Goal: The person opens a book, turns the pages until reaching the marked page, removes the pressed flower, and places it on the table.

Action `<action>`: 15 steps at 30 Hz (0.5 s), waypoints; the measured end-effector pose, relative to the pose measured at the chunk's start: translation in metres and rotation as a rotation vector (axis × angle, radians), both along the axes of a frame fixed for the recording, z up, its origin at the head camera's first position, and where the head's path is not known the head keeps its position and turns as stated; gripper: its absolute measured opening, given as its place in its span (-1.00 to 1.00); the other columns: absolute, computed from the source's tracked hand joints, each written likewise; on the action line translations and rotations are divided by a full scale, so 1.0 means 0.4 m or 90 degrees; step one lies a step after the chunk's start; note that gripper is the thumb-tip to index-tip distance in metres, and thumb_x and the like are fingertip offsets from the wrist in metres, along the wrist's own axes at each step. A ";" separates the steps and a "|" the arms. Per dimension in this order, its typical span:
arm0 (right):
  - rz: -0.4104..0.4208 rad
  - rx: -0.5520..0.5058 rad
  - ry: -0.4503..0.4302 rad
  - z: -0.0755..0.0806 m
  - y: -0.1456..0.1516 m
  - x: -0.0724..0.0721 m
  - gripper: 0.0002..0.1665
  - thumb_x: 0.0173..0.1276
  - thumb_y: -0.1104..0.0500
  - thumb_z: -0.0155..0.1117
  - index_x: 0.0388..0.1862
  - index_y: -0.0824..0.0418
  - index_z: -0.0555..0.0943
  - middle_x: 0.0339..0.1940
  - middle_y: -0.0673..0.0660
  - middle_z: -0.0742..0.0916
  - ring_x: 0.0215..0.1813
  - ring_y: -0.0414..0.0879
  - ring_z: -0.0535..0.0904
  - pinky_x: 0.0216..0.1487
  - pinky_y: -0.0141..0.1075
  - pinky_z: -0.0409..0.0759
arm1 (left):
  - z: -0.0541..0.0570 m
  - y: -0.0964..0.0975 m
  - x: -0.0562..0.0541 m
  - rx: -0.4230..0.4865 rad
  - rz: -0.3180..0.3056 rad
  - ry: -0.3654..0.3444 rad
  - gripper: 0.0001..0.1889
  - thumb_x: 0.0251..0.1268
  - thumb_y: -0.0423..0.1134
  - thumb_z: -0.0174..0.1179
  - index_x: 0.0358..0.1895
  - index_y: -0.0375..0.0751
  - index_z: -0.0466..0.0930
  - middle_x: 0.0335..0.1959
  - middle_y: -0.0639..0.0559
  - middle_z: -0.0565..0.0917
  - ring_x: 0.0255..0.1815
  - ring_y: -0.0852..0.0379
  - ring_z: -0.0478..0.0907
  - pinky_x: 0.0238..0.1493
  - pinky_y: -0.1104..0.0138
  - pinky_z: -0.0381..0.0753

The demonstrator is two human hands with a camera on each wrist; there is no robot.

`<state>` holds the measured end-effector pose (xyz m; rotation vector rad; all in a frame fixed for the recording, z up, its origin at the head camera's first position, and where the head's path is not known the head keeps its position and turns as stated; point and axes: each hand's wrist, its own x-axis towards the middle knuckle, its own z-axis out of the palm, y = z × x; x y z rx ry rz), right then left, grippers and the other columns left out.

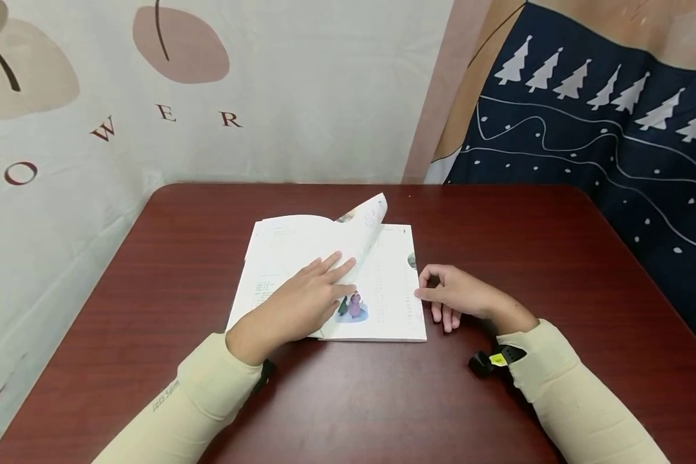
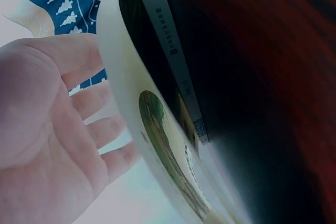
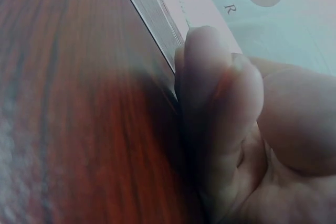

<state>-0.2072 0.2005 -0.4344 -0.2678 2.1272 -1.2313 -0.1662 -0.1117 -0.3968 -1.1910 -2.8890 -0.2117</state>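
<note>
An open book [image 1: 396,277] lies on the table, with printed text and a small picture of figures on its right-hand page. One lifted page [image 1: 367,225] curls up over the middle, its top corner raised. My left hand [image 1: 301,299] rests across the left side with fingers spread, fingertips against that curling page. In the left wrist view the palm [image 2: 58,124] faces the book's raised cover [image 2: 152,129]. At the right edge of the book is my right hand [image 1: 458,293], thumb and forefinger bent close together at the page edge. The right wrist view shows bent fingers [image 3: 215,82] beside the page block [image 3: 152,9].
The dark red-brown table [image 1: 499,225] extends around the book. A pale printed cloth [image 1: 325,96] hangs behind it, and a navy cloth with white trees [image 1: 586,135] hangs at the right. A black wrist device [image 1: 487,362] sits under the right wrist.
</note>
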 end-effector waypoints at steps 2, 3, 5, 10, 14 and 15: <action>0.002 0.002 0.004 0.001 -0.001 0.001 -0.73 0.48 0.09 0.22 -0.06 0.24 0.42 -0.68 0.18 0.67 -0.77 -0.02 0.61 -0.72 -0.25 0.56 | -0.001 -0.001 0.000 -0.004 0.005 -0.008 -0.66 0.35 -0.34 0.22 0.17 -0.13 0.67 0.50 -0.18 0.37 0.57 -0.23 0.19 0.49 -0.12 0.26; 0.001 0.003 0.006 0.001 -0.001 0.001 -0.73 0.47 0.09 0.22 -0.06 0.24 0.43 -0.68 0.18 0.67 -0.77 -0.02 0.61 -0.73 -0.25 0.56 | -0.001 -0.001 0.000 -0.008 0.007 -0.010 -0.66 0.36 -0.33 0.22 0.17 -0.14 0.67 0.50 -0.18 0.37 0.57 -0.23 0.20 0.49 -0.12 0.26; 0.001 0.004 0.008 0.000 -0.001 0.001 -0.74 0.48 0.09 0.22 -0.07 0.24 0.43 -0.68 0.18 0.67 -0.77 -0.02 0.61 -0.73 -0.25 0.56 | -0.001 -0.002 0.000 -0.014 0.011 -0.016 -0.67 0.37 -0.32 0.21 0.17 -0.18 0.67 0.49 -0.19 0.38 0.57 -0.24 0.20 0.49 -0.11 0.26; 0.002 0.004 0.000 -0.003 0.000 0.002 -0.74 0.49 0.10 0.21 -0.06 0.24 0.42 -0.68 0.18 0.67 -0.77 -0.02 0.61 -0.73 -0.25 0.57 | -0.005 -0.006 -0.001 -0.029 0.014 -0.021 -0.68 0.40 -0.30 0.19 0.17 -0.20 0.66 0.48 -0.21 0.38 0.56 -0.25 0.22 0.47 -0.12 0.29; 0.000 0.004 0.004 -0.002 0.000 0.002 -0.74 0.48 0.09 0.21 -0.07 0.24 0.42 -0.68 0.18 0.66 -0.77 -0.02 0.61 -0.73 -0.25 0.56 | -0.006 -0.006 -0.001 -0.030 0.018 -0.016 -0.68 0.40 -0.28 0.19 0.17 -0.18 0.66 0.48 -0.22 0.39 0.55 -0.25 0.23 0.45 -0.13 0.31; -0.001 0.004 0.003 -0.002 0.001 0.002 -0.74 0.48 0.09 0.21 -0.07 0.24 0.42 -0.69 0.18 0.66 -0.77 -0.02 0.61 -0.73 -0.25 0.56 | -0.007 -0.005 -0.002 -0.029 0.018 -0.016 -0.68 0.40 -0.28 0.19 0.17 -0.18 0.66 0.48 -0.22 0.39 0.55 -0.26 0.23 0.45 -0.13 0.32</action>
